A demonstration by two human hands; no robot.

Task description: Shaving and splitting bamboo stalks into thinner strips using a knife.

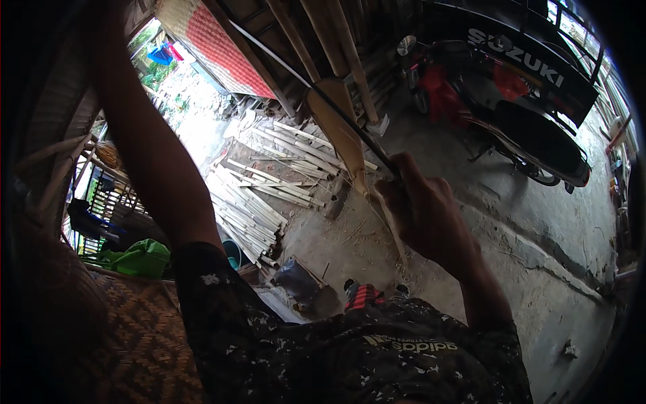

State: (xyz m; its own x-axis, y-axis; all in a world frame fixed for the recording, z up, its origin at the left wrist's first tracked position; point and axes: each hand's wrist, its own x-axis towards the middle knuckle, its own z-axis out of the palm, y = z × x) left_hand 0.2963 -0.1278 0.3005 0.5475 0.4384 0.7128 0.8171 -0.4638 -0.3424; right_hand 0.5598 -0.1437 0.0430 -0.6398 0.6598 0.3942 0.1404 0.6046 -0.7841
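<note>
My right hand [427, 215] is closed around the lower end of a long, thin dark rod [323, 97]. The rod slants up and to the left, and its far part catches the light. Just beyond that hand is a flat tan piece [334, 111], broad at the top and narrowing toward my fingers. Whether it hangs apart or is also in my grip, I cannot tell. My left arm [158, 145] is raised toward the upper left, and its hand lies outside the picture.
Pale split bamboo strips [249, 202] cover the ground ahead. At the right stands a parked motorcycle [498, 108] on cracked concrete [518, 229]. A woven bamboo surface [134, 330], green bag [141, 259] and teal bucket [232, 252] are at the left. Bamboo poles [350, 54] lean ahead.
</note>
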